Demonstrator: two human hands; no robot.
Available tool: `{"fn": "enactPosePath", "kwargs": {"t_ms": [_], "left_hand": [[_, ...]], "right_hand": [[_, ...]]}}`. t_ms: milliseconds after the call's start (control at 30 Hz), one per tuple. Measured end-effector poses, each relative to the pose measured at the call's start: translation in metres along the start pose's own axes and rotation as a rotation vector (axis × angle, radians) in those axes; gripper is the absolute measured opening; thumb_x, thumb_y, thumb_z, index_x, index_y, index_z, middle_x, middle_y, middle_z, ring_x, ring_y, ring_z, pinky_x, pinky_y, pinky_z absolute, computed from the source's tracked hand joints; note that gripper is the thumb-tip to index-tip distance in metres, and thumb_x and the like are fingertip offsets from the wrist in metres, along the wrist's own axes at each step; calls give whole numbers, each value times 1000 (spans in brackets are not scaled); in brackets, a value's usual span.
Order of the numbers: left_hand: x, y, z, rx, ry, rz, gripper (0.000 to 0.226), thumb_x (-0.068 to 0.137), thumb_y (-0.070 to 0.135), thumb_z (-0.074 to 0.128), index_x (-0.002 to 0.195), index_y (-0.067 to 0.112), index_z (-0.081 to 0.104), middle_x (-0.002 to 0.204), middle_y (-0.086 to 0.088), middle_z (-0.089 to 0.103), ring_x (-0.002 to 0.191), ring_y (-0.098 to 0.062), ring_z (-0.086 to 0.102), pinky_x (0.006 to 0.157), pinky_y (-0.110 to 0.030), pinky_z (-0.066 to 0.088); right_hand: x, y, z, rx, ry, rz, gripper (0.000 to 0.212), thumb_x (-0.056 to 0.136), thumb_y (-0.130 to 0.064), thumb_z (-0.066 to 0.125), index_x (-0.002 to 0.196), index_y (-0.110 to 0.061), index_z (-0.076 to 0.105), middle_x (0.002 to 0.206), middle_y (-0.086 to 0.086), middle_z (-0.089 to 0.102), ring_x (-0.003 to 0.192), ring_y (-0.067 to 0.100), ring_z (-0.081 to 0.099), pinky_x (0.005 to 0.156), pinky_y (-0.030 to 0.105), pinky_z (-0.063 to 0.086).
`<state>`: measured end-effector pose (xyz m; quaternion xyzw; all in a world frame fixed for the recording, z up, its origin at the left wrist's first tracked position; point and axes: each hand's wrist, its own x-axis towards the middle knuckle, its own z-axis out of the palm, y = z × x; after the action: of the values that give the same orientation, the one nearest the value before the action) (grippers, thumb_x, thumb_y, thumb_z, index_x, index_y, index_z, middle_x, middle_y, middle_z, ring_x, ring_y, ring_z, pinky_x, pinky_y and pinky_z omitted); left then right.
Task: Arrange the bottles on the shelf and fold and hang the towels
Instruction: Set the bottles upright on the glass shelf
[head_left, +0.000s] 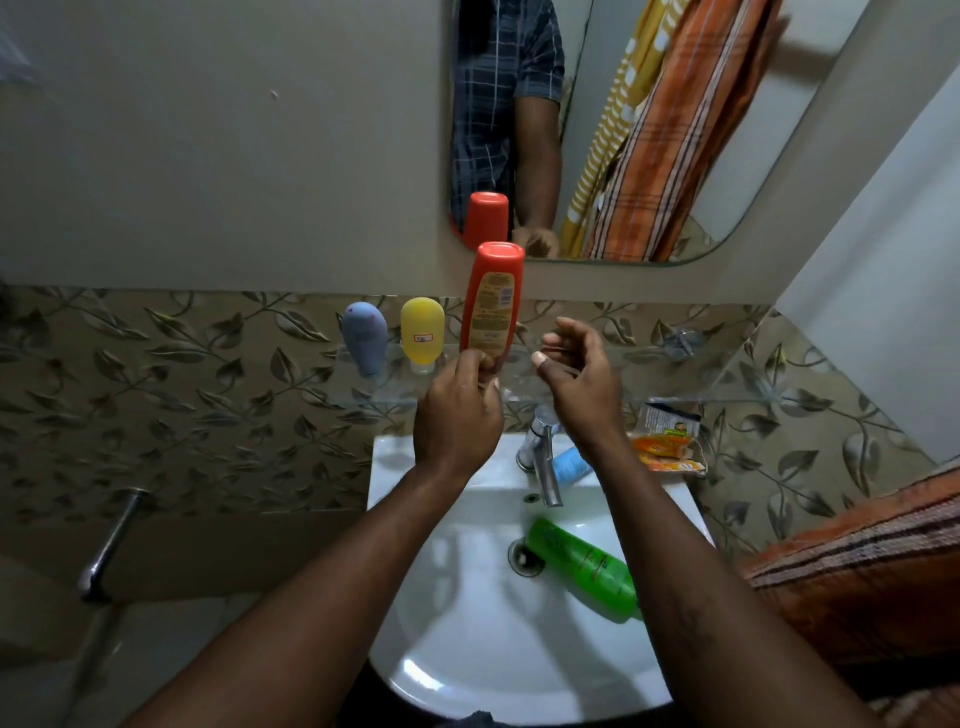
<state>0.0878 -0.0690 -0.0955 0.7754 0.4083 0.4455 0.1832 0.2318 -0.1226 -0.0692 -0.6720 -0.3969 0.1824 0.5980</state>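
We hold the orange bottle (491, 306) upright at the glass shelf (675, 384), narrow end down, just right of the yellow bottle (422, 335) and the blue bottle (364, 338), so the three form a row along the tiled wall. Our left hand (457, 415) reaches up from below, its fingers (470, 361) pinching the bottle's lower end to steady it. The hand hides whether the bottle already rests on the glass. Our right hand (576, 374) hovers just beside the bottle without touching it, loosely curled and holding nothing, ready, we judge, to catch a tip. Both forearms stretch over the sink (467, 649), where the green bottle (584, 569) lies on its side by the drain, not yet shelved. An orange striped towel (872, 566) sits bunched at the right edge
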Motion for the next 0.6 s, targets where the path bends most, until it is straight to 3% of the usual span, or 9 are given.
{"fn": "enactPosePath", "kwargs": {"t_ms": [67, 233, 333, 467, 600], "left_hand": [[-6, 3, 5, 2, -11, 52, 15, 91, 12, 68, 105, 17, 64, 98, -1, 70, 86, -24, 65, 68, -35, 53], [-32, 12, 29, -75, -194, 203, 7, 91, 13, 68, 97, 16, 66, 87, 0, 68, 76, -22, 62, 64, -35, 50], [-57, 8, 47, -92, -347, 182, 5, 90, 17, 69, 95, 18, 69, 85, 3, 70, 77, -21, 63, 67, -35, 49], [-96, -5, 71, -14, -599, 152, 10, 92, 26, 65, 96, 21, 73, 91, 0, 76, 86, -29, 70, 73, -38, 53], [-136, -25, 105, 116, -905, 72, 21, 95, 30, 61, 111, 25, 74, 111, -3, 77, 104, -31, 69, 84, -37, 54]], "right_hand": [[-18, 5, -12, -67, 31, -67, 35, 94, -11, 74, 126, -20, 64, 107, -7, 73, 97, 6, 70, 90, 29, 59], [-55, 39, -36, -217, 95, -124, 7, 92, -16, 73, 97, -22, 72, 86, -9, 75, 79, 9, 73, 74, 39, 61], [-79, 73, -51, -255, 64, -27, 10, 91, -12, 74, 89, -22, 71, 81, -10, 74, 77, 12, 73, 70, 40, 61], [-107, 126, -72, -412, 20, 210, 11, 88, -13, 74, 88, -23, 71, 85, -9, 75, 82, 11, 71, 82, 36, 58], [-127, 180, -87, -766, -170, 376, 17, 82, -17, 74, 99, -18, 72, 102, 6, 71, 100, 31, 66, 85, 39, 53]]}}
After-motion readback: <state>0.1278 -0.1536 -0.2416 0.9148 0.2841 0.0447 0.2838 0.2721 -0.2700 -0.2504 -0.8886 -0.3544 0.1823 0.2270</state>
